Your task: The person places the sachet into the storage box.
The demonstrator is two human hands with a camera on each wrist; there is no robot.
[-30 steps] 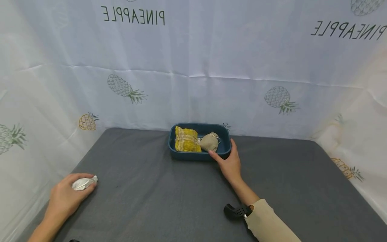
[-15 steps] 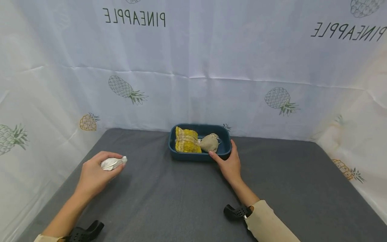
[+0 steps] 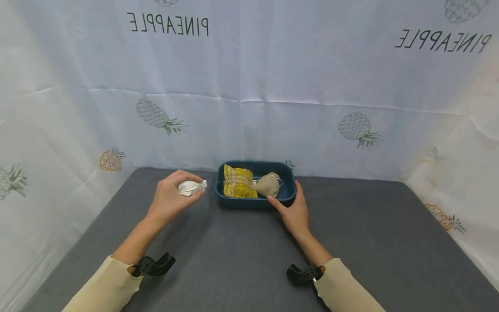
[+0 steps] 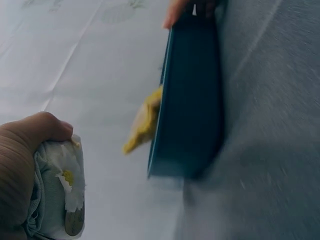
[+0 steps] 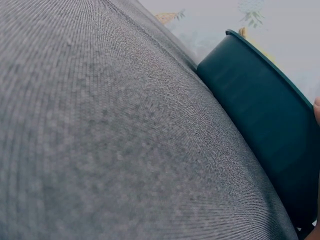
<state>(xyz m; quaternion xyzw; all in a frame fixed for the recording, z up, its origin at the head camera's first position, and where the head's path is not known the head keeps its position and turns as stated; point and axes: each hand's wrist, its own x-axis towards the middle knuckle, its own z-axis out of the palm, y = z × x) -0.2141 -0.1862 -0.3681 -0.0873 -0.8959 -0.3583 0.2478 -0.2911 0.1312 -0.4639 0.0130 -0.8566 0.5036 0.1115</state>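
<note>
My left hand (image 3: 171,197) pinches a small whitish cloth pouch (image 3: 192,188) between thumb and fingers, above the table just left of the dark teal tray (image 3: 241,203). In the left wrist view, a daisy with a yellow centre shows on the pouch (image 4: 47,185). At the tray's front right corner, my right hand (image 3: 297,215) grips it, thumb at the front rim and fingers along the right side. Inside the tray lie a yellow plaid pouch (image 3: 238,184) on the left and a beige drawstring pouch (image 3: 268,185) on the right. Something white shows between those two.
The tray stands near the back edge of a table covered in dark grey cloth (image 3: 241,260). Right behind hangs a white curtain (image 3: 241,130) printed with pineapples, which also runs along both sides. Each wrist carries a black camera mount (image 3: 156,264).
My left hand has lifted the whitish pouch from the table's left side and carried it right and farther back, close to the tray. My right hand and the tray have stayed put.
</note>
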